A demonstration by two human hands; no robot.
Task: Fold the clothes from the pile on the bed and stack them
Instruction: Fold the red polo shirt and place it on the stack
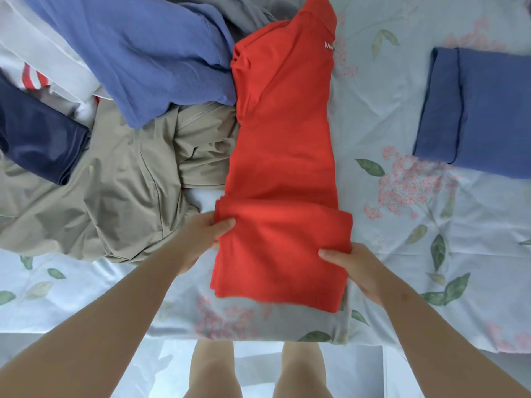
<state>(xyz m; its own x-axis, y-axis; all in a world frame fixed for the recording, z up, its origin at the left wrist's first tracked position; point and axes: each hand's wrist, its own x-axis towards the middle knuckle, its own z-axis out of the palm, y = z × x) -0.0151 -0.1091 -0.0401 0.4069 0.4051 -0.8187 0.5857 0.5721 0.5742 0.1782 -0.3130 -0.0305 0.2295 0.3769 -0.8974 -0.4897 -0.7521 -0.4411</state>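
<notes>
Currently: red shirt [283, 156], hem pinched by left hand [205, 239] and right hand [355, 271]; carry both corners level toward collar for a square fold.

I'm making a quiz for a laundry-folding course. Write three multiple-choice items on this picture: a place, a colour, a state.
1. Where does the folded blue garment lie relative to the red shirt?
A. To its right, apart, on the floral sheet
B. Under it
C. In the pile to its left

2. What colour is the crumpled garment beside the left hand?
A. Black
B. Beige
C. Green

3. How do the left hand and right hand stand?
A. Both open and flat
B. Only one grips
C. Both grip the red shirt's near end

Answers: 1 A, bare sheet shows between them; 2 B, beige cloth lies beside that hand; 3 C, each thumb lies on the shirt.
</notes>
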